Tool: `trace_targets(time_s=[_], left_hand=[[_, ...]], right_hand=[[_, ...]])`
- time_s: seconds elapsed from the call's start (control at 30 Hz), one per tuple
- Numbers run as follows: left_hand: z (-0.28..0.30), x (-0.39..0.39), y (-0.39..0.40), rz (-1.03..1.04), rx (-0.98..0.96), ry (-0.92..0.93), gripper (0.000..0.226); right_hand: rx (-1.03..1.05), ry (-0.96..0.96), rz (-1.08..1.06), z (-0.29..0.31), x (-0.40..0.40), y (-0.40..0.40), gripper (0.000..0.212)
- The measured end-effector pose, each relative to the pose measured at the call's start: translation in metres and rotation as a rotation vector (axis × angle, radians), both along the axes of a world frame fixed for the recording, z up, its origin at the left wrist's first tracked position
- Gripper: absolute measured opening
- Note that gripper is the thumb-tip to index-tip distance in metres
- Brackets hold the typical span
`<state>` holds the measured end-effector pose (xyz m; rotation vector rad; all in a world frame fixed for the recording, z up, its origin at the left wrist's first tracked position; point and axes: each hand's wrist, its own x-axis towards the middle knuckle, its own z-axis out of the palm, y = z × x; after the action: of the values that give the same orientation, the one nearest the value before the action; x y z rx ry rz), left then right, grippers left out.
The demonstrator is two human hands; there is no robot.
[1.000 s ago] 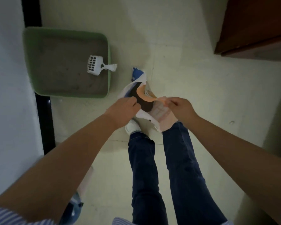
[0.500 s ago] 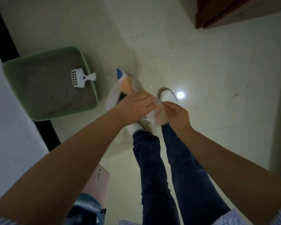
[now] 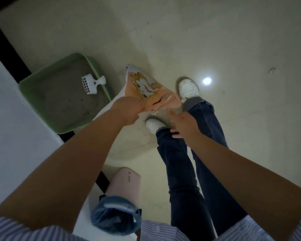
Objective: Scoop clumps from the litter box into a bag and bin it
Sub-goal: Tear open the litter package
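Left hand (image 3: 129,108) clenched on the top edge of the bag (image 3: 146,87), just right of the litter box (image 3: 42,79). Right hand (image 3: 182,124) released, fingers spread, beside the bag's lower corner, not touching. Bag hanging tilted, long axis running away from the body. White scoop (image 3: 91,84) lying inside the litter box. Both forearms stretched forward and down.

Bag (image 3: 146,86) print seemingly unreadable

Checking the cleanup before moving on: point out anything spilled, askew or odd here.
Nothing spilled shows. The white scoop lies in the green litter box, handle propped on its rim. The left hand grips the orange bag; the right hand is off it.
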<state>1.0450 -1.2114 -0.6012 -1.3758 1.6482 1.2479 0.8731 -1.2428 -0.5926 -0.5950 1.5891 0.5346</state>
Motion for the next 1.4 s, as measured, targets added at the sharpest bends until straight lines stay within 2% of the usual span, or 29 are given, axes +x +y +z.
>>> trace_targets(time_s=[0.1, 0.2, 0.3, 0.43, 0.53, 0.63, 0.73, 0.93, 1.03, 1.07, 1.1, 1.2, 1.3, 1.37, 1.4], left_hand=[[0.003, 0.001, 0.012, 0.055, -0.035, -0.01, 0.041], [0.007, -0.001, 0.017, 0.079, -0.11, -0.021, 0.054], [0.006, 0.001, 0.016, 0.069, -0.078, -0.044, 0.07], [0.002, -0.002, 0.018, -0.06, 0.06, -0.071, 0.077], [-0.003, -0.002, 0.021, -0.058, 0.112, -0.105, 0.067], [-0.004, -0.003, 0.016, -0.098, -0.046, -0.143, 0.044], [-0.007, -0.008, 0.01, -0.148, -0.169, -0.125, 0.026], [0.002, -0.011, 0.002, -0.034, -0.115, -0.118, 0.026], [0.02, -0.021, 0.0, 0.09, -0.185, -0.089, 0.034], [0.028, -0.02, -0.001, 0.104, -0.201, -0.083, 0.038], [0.036, -0.02, -0.001, 0.143, -0.234, -0.076, 0.04], [0.063, -0.015, -0.002, 0.173, -0.284, -0.019, 0.04], [0.097, 0.002, 0.001, 0.219, -0.42, 0.006, 0.041], [0.118, 0.014, 0.001, 0.183, -0.516, 0.021, 0.041], [0.132, 0.015, 0.002, 0.145, -0.555, 0.054, 0.039]], right_hand=[[0.074, 0.041, -0.071, -0.004, 0.014, 0.006, 0.042], [0.108, 0.048, -0.177, -0.003, 0.021, 0.007, 0.024], [0.108, 0.068, -0.266, -0.003, 0.015, 0.006, 0.032], [-0.107, 0.113, 0.089, -0.007, -0.009, 0.004, 0.036], [-0.185, 0.05, 0.325, -0.004, -0.03, -0.002, 0.04], [-0.225, -0.035, 0.694, -0.004, -0.041, -0.014, 0.046], [-0.304, -0.085, 0.916, -0.005, -0.039, -0.024, 0.052], [-0.357, -0.145, 1.012, 0.005, -0.04, -0.024, 0.046], [-0.345, -0.291, 0.889, 0.02, -0.045, -0.022, 0.018], [-0.33, -0.346, 0.829, 0.028, -0.049, -0.023, 0.021], [-0.326, -0.4, 0.8, 0.037, -0.051, -0.024, 0.035], [-0.399, -0.472, 0.811, 0.058, -0.054, -0.033, 0.068], [-0.403, -0.514, 0.88, 0.072, -0.05, -0.044, 0.097], [-0.516, -0.538, 0.932, 0.083, -0.04, -0.053, 0.095], [-0.631, -0.54, 0.956, 0.091, -0.031, -0.059, 0.087]])
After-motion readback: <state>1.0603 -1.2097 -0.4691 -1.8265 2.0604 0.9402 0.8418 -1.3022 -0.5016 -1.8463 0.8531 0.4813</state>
